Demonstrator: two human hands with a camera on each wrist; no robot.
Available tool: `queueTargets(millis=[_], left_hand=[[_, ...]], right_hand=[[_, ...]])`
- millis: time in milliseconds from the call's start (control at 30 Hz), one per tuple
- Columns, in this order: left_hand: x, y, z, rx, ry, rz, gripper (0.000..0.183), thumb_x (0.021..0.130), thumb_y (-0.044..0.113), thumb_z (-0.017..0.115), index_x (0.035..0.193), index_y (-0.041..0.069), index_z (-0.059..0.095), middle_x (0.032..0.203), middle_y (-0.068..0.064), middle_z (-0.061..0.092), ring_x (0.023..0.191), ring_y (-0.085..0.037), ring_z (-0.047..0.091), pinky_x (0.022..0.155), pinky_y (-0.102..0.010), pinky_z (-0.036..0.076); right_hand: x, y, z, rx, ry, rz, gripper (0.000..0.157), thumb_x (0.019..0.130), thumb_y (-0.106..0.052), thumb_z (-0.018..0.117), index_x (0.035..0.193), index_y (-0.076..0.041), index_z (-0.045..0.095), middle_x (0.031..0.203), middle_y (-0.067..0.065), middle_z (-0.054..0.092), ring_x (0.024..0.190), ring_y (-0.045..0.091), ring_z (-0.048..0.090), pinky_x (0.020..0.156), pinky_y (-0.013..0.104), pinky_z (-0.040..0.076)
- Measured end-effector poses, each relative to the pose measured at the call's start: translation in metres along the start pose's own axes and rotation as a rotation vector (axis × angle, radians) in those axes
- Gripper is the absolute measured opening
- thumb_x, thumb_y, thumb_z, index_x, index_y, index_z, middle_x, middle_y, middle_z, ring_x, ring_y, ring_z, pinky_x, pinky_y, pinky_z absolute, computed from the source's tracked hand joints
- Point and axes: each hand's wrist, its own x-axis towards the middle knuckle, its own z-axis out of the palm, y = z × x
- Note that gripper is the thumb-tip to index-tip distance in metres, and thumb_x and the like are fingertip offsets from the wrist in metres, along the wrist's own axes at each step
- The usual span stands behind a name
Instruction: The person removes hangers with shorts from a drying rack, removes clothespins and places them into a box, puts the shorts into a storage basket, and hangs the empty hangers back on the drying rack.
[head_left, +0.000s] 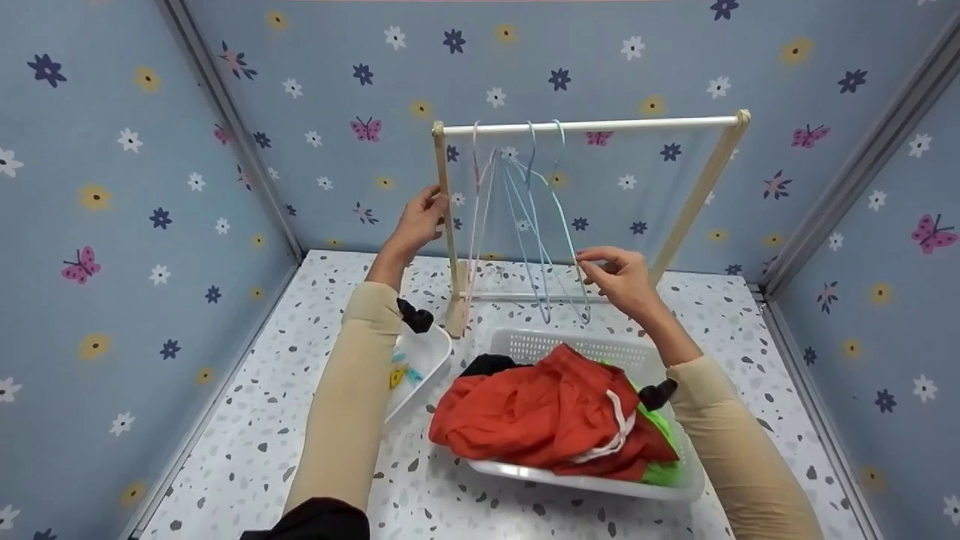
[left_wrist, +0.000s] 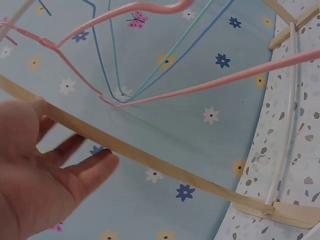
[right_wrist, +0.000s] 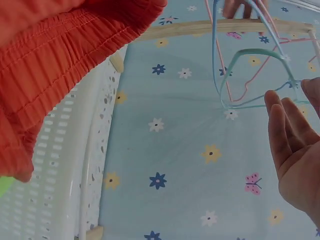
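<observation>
A small clothes rack with wooden posts and a white rail [head_left: 600, 126] carries a pink hanger [head_left: 474, 217], a blue hanger [head_left: 534, 217] and a green hanger [head_left: 564, 217]. My left hand [head_left: 421, 219] holds the rack's left wooden post [left_wrist: 145, 156], its thumb on one side and fingers reaching behind. My right hand [head_left: 624, 279] is at the green hanger's side, thumb and index fingertips close to the wire. In the right wrist view, the right fingers [right_wrist: 278, 130] are fairly straight, with a gap to the thumb.
In front of the rack stands a white perforated basket [head_left: 600, 341] with red drawstring clothing [head_left: 517, 412], bright green fabric [head_left: 661, 472] and black fabric [head_left: 491, 365]. A white tray [head_left: 439, 360] with yellow and blue clips sits left, partly behind the left sleeve. Patterned panels enclose the speckled table [head_left: 247, 427].
</observation>
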Motion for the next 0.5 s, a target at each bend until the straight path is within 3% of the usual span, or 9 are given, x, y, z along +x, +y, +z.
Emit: queueTargets(millis=[133, 233, 400, 500], left_hand=[[-0.016, -0.006, -0.009, 0.108, -0.007, -0.070, 0.046, 0.092, 0.033, 0.045, 0.134, 0.018, 0.034, 0.127, -0.007, 0.040, 0.112, -0.026, 0.042, 0.089, -0.042, 0.037], [-0.028, -0.008, -0.016, 0.192, -0.008, -0.095, 0.045, 0.091, 0.032, 0.046, 0.132, 0.015, 0.035, 0.127, -0.008, 0.039, 0.111, -0.024, 0.042, 0.088, -0.042, 0.037], [-0.057, -0.003, -0.026, 0.285, 0.016, -0.058, 0.042, 0.092, 0.033, 0.045, 0.129, 0.014, 0.041, 0.126, -0.007, 0.040, 0.113, -0.021, 0.039, 0.088, -0.039, 0.037], [-0.082, 0.004, -0.028, 0.310, 0.035, 0.004, 0.038, 0.092, 0.034, 0.045, 0.124, 0.013, 0.047, 0.120, -0.004, 0.045, 0.109, -0.018, 0.042, 0.087, -0.037, 0.037]], right_hand=[[-0.010, 0.010, -0.006, -0.182, 0.035, -0.112, 0.015, 0.084, -0.015, 0.059, 0.096, -0.019, 0.069, 0.093, -0.004, 0.064, 0.068, 0.011, 0.059, 0.056, 0.024, 0.047], [-0.018, 0.006, -0.014, -0.275, 0.070, -0.165, 0.014, 0.084, -0.017, 0.060, 0.093, -0.022, 0.069, 0.089, -0.009, 0.064, 0.070, 0.006, 0.058, 0.059, 0.026, 0.048], [-0.032, -0.007, -0.031, -0.277, 0.078, -0.167, 0.012, 0.082, -0.017, 0.062, 0.090, -0.020, 0.070, 0.080, -0.009, 0.064, 0.061, 0.006, 0.057, 0.051, 0.022, 0.047], [-0.042, -0.016, -0.039, -0.271, 0.058, -0.153, 0.013, 0.082, -0.015, 0.062, 0.092, -0.020, 0.069, 0.078, -0.009, 0.064, 0.060, 0.007, 0.057, 0.051, 0.020, 0.047]])
